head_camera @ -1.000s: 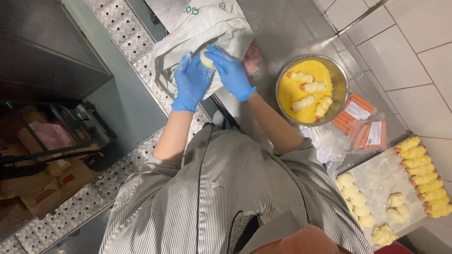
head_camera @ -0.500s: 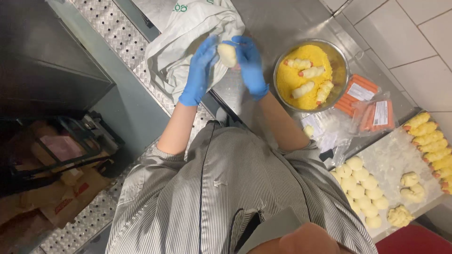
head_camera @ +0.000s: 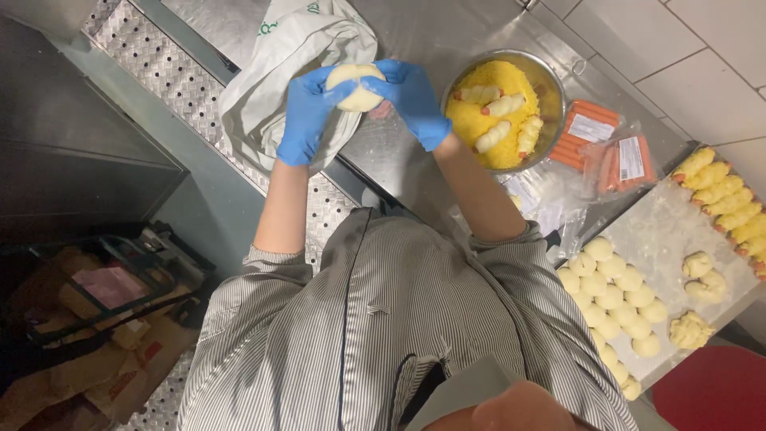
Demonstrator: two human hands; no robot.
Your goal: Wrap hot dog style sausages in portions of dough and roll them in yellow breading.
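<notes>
Above the steel counter [head_camera: 415, 172], left hand [head_camera: 307, 120] and right hand [head_camera: 415, 100] (both blue-gloved) clasp a dough disc [head_camera: 357, 86].

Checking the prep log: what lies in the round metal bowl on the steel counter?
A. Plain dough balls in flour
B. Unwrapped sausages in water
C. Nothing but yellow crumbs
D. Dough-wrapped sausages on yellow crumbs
D: the metal bowl holds four dough-wrapped sausages lying on yellow crumbs.
</notes>
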